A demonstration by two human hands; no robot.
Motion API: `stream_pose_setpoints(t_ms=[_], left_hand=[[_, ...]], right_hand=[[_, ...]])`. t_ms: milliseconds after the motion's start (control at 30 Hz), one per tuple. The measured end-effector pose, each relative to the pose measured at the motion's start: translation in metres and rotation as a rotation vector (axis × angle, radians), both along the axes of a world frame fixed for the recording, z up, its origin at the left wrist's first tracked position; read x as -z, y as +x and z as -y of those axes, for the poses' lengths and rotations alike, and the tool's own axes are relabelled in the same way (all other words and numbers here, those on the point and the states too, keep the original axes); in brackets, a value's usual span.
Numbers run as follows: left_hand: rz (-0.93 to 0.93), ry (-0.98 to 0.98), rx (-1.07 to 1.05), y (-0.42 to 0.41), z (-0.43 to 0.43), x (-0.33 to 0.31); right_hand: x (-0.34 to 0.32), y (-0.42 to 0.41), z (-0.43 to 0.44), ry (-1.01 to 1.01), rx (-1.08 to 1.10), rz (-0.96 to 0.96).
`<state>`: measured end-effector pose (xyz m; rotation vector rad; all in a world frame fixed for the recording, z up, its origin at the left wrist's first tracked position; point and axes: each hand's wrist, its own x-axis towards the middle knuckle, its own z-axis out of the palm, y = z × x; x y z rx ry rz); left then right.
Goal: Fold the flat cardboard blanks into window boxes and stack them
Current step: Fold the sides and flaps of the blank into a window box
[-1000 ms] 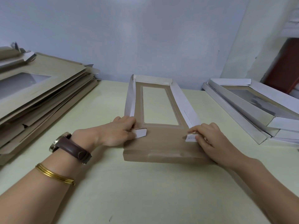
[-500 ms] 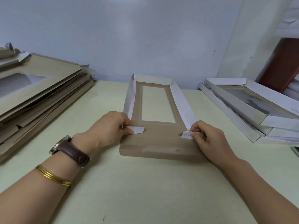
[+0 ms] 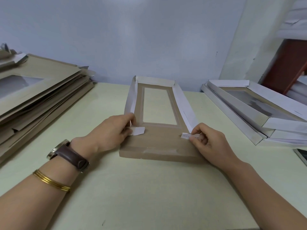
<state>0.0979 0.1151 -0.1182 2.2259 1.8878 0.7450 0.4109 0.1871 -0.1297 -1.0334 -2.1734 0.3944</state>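
Pale desk (image 3: 149,196) against a blue wall (image 3: 132,39): the part-folded window box (image 3: 159,140) lies flat between the grips, left grip (image 3: 113,131) pinching its near-left tab (image 3: 137,131), right grip (image 3: 207,140) its near-right tab (image 3: 187,135), evidently turned inward so the near flap (image 3: 159,153) locks over them.

Soft, even, fairly bright light falls from above. Faint, soft-edged shadows lie on the table (image 3: 149,205). Wide-angle distortion tilts and stretches lines beyond the table's sides. Detail is slightly soft throughout.
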Motion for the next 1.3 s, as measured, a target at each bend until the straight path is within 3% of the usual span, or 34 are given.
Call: stream_pose_setpoints(t_ms=[133, 300, 500, 733, 1000, 1167, 1300], left_hand=[[-0.01, 0.011, 0.049, 0.0, 0.001, -0.001], [0.007, 0.018, 0.066, 0.0, 0.003, -0.006], [0.136, -0.189, 0.034, 0.004, 0.014, -0.021], [0.102, -0.383, 0.065, 0.003, 0.02, -0.03], [-0.063, -0.252, -0.003, 0.001, 0.01, -0.015], [-0.005, -0.05, 0.035, -0.002, 0.004, -0.01], [0.058, -0.001, -0.045, -0.004, 0.0, -0.008]], right_hand=[[-0.005, 0.006, 0.008, -0.179, -0.037, 0.055], [-0.011, 0.011, 0.009, -0.221, -0.058, 0.212], [-0.012, 0.019, 0.01, -0.227, -0.068, 0.238], [-0.01, 0.018, 0.011, -0.177, -0.045, 0.196], [-0.001, 0.011, 0.005, 0.06, -0.022, 0.067], [0.0, 0.011, 0.002, 0.122, 0.032, 0.095], [-0.001, 0.007, -0.001, 0.045, 0.091, 0.003]])
